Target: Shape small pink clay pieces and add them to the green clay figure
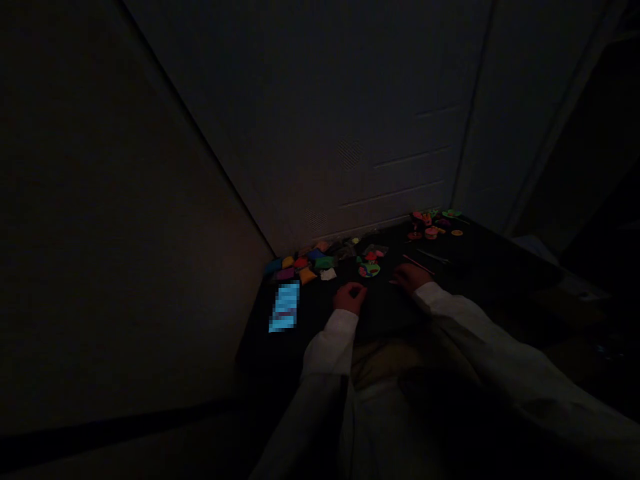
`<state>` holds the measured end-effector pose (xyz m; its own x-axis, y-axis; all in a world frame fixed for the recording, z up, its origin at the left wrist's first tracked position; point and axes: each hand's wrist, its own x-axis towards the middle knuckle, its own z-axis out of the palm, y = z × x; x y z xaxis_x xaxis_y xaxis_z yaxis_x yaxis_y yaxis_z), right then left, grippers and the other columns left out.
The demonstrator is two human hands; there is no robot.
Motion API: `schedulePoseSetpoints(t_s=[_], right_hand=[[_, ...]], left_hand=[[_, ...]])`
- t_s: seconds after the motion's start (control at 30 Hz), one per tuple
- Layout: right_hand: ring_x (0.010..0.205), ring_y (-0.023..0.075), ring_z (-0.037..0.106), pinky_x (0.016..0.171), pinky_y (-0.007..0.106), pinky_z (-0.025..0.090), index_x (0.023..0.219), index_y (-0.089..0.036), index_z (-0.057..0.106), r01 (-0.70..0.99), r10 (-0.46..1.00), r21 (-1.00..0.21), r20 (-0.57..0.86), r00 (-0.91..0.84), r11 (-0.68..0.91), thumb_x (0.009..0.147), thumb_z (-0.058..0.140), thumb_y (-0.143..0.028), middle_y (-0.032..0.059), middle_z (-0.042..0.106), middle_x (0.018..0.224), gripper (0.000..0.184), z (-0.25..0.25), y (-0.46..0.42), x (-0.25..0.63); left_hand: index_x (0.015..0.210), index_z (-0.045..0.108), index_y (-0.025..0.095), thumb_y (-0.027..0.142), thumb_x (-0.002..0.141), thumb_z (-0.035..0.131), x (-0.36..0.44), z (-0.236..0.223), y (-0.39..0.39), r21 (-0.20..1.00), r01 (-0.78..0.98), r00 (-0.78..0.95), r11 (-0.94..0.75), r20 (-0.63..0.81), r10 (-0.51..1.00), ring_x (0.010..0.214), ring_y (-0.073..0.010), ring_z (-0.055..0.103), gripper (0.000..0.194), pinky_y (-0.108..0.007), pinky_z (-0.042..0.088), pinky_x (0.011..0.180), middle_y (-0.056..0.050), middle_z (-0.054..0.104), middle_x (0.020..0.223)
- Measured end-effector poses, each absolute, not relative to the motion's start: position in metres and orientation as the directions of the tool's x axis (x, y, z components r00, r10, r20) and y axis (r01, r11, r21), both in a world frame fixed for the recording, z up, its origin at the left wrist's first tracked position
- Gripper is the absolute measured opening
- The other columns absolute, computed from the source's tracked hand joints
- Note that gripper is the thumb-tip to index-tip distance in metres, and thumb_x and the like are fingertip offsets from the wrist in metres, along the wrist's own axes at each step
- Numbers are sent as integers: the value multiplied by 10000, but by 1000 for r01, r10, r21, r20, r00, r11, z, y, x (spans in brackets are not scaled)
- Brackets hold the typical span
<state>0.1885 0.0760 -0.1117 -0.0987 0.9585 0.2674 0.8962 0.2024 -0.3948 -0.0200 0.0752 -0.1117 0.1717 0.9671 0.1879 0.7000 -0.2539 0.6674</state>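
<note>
The scene is very dark. My left hand (350,298) rests low over the black table, thumb and forefinger curled together in a ring; anything pinched at their tips is too small to make out. To its right, my right hand (411,277) has its fingers drawn together and pointing left, with a faint pale bit at the tips that I cannot identify. Just beyond the gap between both hands lies a round green piece (369,271) bearing small red and blue shapes. A thin pinkish stick (418,263) lies just past my right hand.
Several coloured packets (307,275) crowd the back left, beside a white lump (328,274). A glowing, pixelated blue screen (285,308) lies at left. Pale slender tools (433,256) and small colourful figures (431,233) are at back right. A wall (350,193) borders the black table (320,333).
</note>
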Motion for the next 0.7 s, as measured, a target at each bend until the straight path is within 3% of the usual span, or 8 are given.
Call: schedulePoseSetpoints(t_s=[0.33, 0.7], right_hand=[[906, 147, 488, 786, 362, 407, 1002, -141, 489, 874, 941, -411, 312, -134, 260, 813, 409, -307, 62, 503, 1013, 263, -108, 72, 186], [850, 129, 504, 752, 337, 423, 951, -135, 509, 844, 894, -309, 248, -374, 439, 809, 417, -313, 52, 522, 959, 246, -112, 73, 157]], left_hand=[[983, 488, 127, 308, 783, 429, -19, -111, 77, 681, 692, 186, -241, 153, 970, 846, -138, 516, 276, -342, 445, 732, -61, 524, 973], [925, 517, 132, 307, 785, 426, -25, -104, 72, 711, 650, 138, -269, 238, 961, 821, -124, 522, 242, -329, 445, 731, -52, 543, 931]])
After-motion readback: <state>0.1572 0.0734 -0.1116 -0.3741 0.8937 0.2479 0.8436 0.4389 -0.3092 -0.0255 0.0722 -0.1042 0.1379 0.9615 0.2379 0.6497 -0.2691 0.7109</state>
